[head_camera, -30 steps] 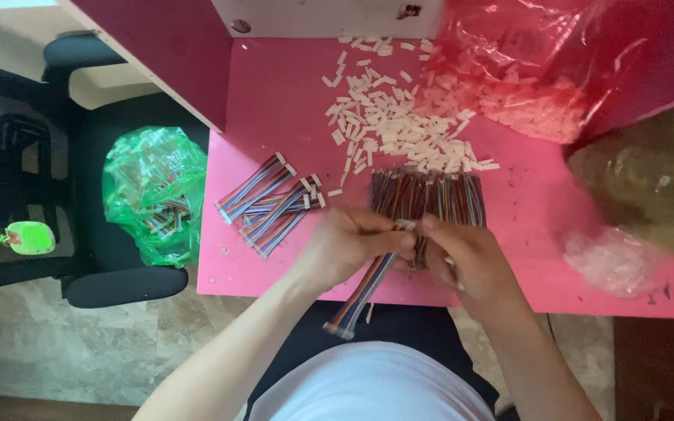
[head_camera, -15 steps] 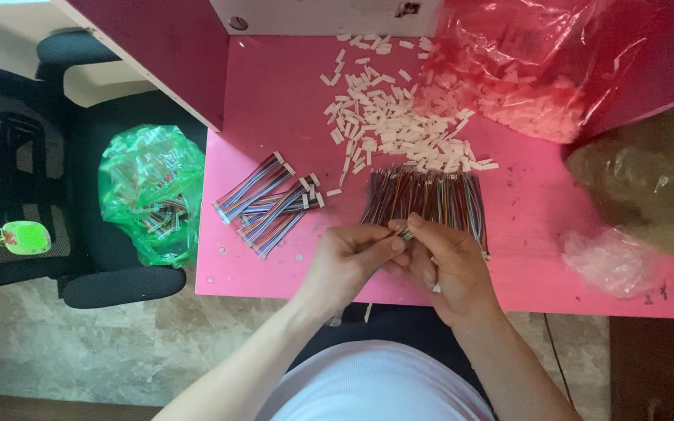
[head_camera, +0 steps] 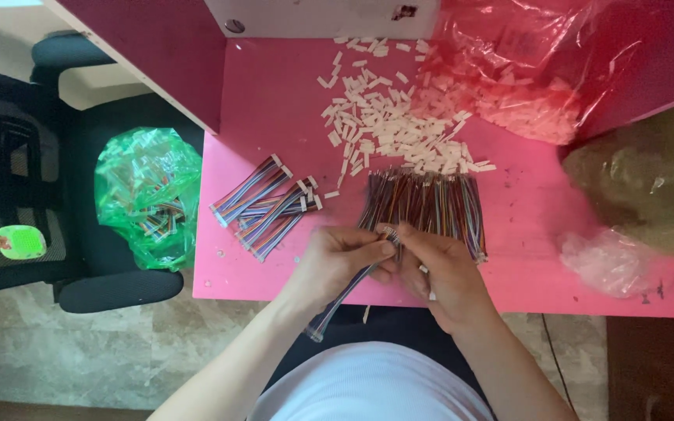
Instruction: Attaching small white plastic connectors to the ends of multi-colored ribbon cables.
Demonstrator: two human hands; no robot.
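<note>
Both hands pinched on one ribbon of coloured wires at the worktop's near edge.

The left hand (head_camera: 337, 261) and right hand (head_camera: 446, 277) meet fingertip to fingertip, closed on the wire strip (head_camera: 349, 290), whose loose end hangs off the worktop (head_camera: 274, 101) toward the lap. It could slip and drop to the floor, or a sleeve could scatter the white plugs (head_camera: 388, 125) just beyond the wire bundle (head_camera: 431, 206). Half a second ago the hands sat slightly lower; finished strips (head_camera: 263, 204) lie unmoved near the left edge.
</note>
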